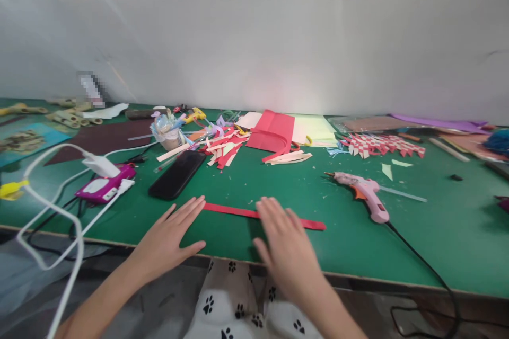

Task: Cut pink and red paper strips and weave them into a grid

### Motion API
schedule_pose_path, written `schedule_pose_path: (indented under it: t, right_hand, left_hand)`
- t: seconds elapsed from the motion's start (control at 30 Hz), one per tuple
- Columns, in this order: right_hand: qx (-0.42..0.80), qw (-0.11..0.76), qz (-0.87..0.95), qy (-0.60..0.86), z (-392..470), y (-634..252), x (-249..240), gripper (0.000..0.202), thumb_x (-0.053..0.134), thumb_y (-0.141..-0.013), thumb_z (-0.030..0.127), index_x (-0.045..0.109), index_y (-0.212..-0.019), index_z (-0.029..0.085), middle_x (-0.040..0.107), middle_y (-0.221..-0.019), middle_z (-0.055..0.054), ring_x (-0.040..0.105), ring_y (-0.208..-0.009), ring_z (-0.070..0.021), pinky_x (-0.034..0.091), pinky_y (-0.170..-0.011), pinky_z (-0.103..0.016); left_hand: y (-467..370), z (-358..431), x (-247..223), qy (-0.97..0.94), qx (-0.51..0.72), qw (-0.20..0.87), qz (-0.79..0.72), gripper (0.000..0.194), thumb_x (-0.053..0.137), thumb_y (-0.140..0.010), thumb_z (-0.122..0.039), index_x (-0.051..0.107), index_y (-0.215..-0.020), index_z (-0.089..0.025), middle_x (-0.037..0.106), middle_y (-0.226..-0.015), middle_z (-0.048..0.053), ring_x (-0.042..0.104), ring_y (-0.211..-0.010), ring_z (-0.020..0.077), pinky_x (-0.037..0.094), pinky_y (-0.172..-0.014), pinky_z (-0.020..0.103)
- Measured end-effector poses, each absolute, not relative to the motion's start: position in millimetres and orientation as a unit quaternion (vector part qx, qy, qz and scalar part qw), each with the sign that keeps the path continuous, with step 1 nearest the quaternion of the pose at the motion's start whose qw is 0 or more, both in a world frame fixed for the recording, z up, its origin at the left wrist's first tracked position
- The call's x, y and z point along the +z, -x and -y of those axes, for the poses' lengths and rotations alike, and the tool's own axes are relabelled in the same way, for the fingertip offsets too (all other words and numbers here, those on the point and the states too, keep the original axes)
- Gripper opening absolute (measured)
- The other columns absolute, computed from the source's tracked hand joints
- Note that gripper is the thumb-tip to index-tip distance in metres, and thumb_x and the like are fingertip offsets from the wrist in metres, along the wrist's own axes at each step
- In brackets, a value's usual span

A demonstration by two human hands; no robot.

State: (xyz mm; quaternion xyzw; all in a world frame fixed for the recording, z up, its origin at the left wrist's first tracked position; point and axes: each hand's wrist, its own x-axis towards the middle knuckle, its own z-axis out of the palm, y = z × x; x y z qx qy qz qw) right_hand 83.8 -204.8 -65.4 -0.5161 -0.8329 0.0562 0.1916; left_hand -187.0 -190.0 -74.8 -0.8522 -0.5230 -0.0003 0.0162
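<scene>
A narrow red paper strip [233, 210] lies flat across the green table near its front edge. At its left end rests my left hand [170, 238], fingers stretched out and thumb apart, the fingertips touching or just over the strip. My right hand [284, 238] lies over the strip toward its right end, fingers extended, hiding part of it. Beyond the right hand, a pink hot glue gun [366, 193] lies on its side with a clear glue stick out of its back. A black phone [177, 175] is just past my left hand.
Red and cream paper strips [226, 145], folded red paper [274, 130] and a woven red-and-white paper piece [384, 144] lie farther back. A magenta power strip [105, 184] with white cables [81, 228] is at left. A white partition [254, 53] stands behind the table [222, 183].
</scene>
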Motion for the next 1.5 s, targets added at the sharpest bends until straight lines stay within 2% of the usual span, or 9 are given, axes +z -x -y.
schedule_pose_path:
  t: [0.1, 0.3, 0.6, 0.93, 1.1, 1.2, 1.27, 1.4, 1.5]
  right_hand:
    - [0.152, 0.174, 0.869, 0.437, 205, -32, -66, 0.064, 0.031, -0.086, 0.05, 0.027, -0.137, 0.011, 0.024, -0.143, -0.009, 0.022, -0.131, -0.0229, 0.026, -0.103, -0.045]
    - [0.193, 0.158, 0.853, 0.458, 201, -30, -75, 0.067, 0.022, -0.088, 0.053, 0.026, -0.137, 0.007, 0.021, -0.143, -0.01, 0.018, -0.133, -0.0206, 0.018, -0.107, -0.043]
    - [0.083, 0.154, 0.817, 0.549, 212, -106, -86, 0.064, 0.023, -0.087, 0.054, 0.028, -0.137, 0.015, 0.025, -0.142, -0.006, 0.028, -0.129, -0.0242, 0.024, -0.103, -0.047]
    - [-0.068, 0.15, 0.782, 0.601, 227, -180, -105, 0.059, 0.032, -0.086, 0.048, 0.027, -0.137, 0.018, 0.038, -0.136, -0.009, 0.039, -0.122, -0.0262, 0.032, -0.095, -0.05]
    - [-0.067, 0.151, 0.787, 0.594, 223, -182, -101, 0.056, 0.035, -0.085, 0.048, 0.035, -0.133, 0.018, 0.042, -0.134, -0.01, 0.044, -0.118, -0.027, 0.032, -0.094, -0.051]
    - [-0.067, 0.158, 0.792, 0.585, 214, -183, -93, 0.043, 0.04, -0.085, 0.042, 0.049, -0.121, 0.019, 0.053, -0.124, -0.01, 0.051, -0.11, -0.0267, 0.025, -0.098, -0.054]
    - [-0.062, 0.165, 0.798, 0.577, 206, -184, -88, 0.032, 0.044, -0.085, 0.035, 0.056, -0.109, 0.019, 0.059, -0.115, -0.009, 0.054, -0.104, -0.0249, 0.027, -0.098, -0.052]
    - [-0.03, 0.184, 0.822, 0.538, 194, -180, -79, 0.026, 0.049, -0.083, 0.03, 0.055, -0.107, 0.021, 0.061, -0.106, -0.007, 0.056, -0.097, -0.0214, 0.036, -0.092, -0.046]
    - [-0.017, 0.183, 0.837, 0.515, 191, -171, -75, 0.037, 0.051, -0.082, 0.029, 0.047, -0.118, 0.024, 0.06, -0.105, -0.006, 0.055, -0.097, -0.0215, 0.029, -0.095, -0.051]
  left_hand:
    - [187, 191, -75, 0.851, 0.001, 0.016, 0.524, 0.076, 0.038, -0.081, -0.058, 0.004, -0.141, -0.026, 0.023, -0.143, 0.005, 0.027, -0.129, 0.0262, 0.027, -0.101, 0.045]
    - [186, 190, -75, 0.851, 0.017, 0.021, 0.524, 0.076, 0.038, -0.082, -0.057, 0.002, -0.141, -0.026, 0.021, -0.144, 0.006, 0.025, -0.13, 0.0263, 0.027, -0.101, 0.046]
    - [184, 191, -71, 0.846, 0.021, 0.022, 0.533, 0.076, 0.038, -0.083, -0.056, -0.002, -0.14, -0.027, 0.019, -0.144, 0.005, 0.026, -0.129, 0.0265, 0.027, -0.101, 0.046]
    - [186, 190, -67, 0.847, 0.032, 0.021, 0.53, 0.073, 0.037, -0.083, -0.056, 0.005, -0.141, -0.026, 0.02, -0.144, 0.004, 0.027, -0.129, 0.0257, 0.029, -0.101, 0.044]
    - [173, 184, -59, 0.849, 0.034, 0.046, 0.525, 0.065, 0.036, -0.082, -0.059, 0.033, -0.133, -0.019, 0.038, -0.137, 0.007, 0.035, -0.124, 0.026, 0.026, -0.102, 0.046]
    - [147, 177, -54, 0.848, -0.005, 0.086, 0.522, 0.054, 0.038, -0.081, -0.06, 0.057, -0.106, -0.016, 0.052, -0.123, 0.01, 0.037, -0.121, 0.0286, 0.021, -0.103, 0.048]
    - [125, 171, -50, 0.86, -0.039, 0.096, 0.5, 0.047, 0.041, -0.081, -0.056, 0.059, -0.097, -0.015, 0.055, -0.116, 0.011, 0.038, -0.119, 0.03, 0.02, -0.102, 0.051]
    - [87, 157, -45, 0.916, -0.025, 0.001, 0.401, 0.027, 0.043, -0.088, -0.038, 0.053, -0.102, -0.018, 0.057, -0.101, 0.006, 0.053, -0.092, 0.0211, 0.043, -0.077, 0.033]
    - [75, 149, -48, 0.937, 0.002, -0.012, 0.348, 0.018, 0.039, -0.09, -0.027, 0.054, -0.089, -0.017, 0.057, -0.087, 0.004, 0.054, -0.079, 0.018, 0.041, -0.063, 0.027]
